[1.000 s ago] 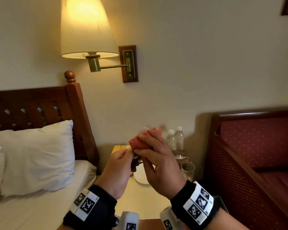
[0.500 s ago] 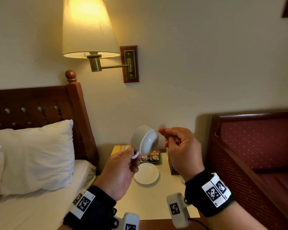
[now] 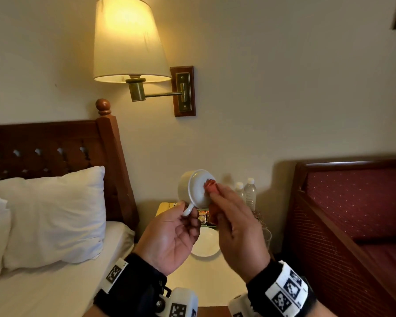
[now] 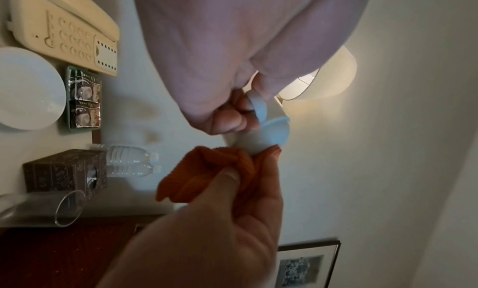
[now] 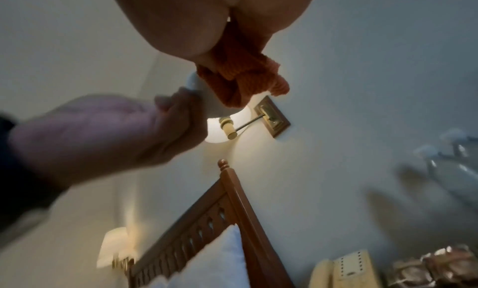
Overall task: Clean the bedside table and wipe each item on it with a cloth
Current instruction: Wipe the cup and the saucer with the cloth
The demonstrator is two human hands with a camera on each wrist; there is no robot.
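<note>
My left hand (image 3: 183,216) pinches the handle of a white teacup (image 3: 196,188), held tipped on its side above the bedside table (image 3: 206,280) with its underside facing me. My right hand (image 3: 217,195) grips a bunched orange-red cloth (image 3: 210,186) and presses it against the cup's base. In the left wrist view the cloth (image 4: 214,169) sits just under the cup (image 4: 261,132). In the right wrist view the cloth (image 5: 245,81) covers most of the cup (image 5: 196,83).
On the table stand a white saucer (image 3: 205,244), a cream telephone (image 4: 64,26), a tray of sachets (image 4: 84,98), two water bottles (image 3: 246,193), a brown tissue box (image 4: 64,169) and a drinking glass (image 4: 51,208). A bed with pillows (image 3: 53,213) lies left, a red sofa (image 3: 357,213) right, a wall lamp (image 3: 128,42) above.
A second ago the cloth covered the cup. Half a second ago my right hand had drawn away with the cloth. Now the cloth is back against the cup's base.
</note>
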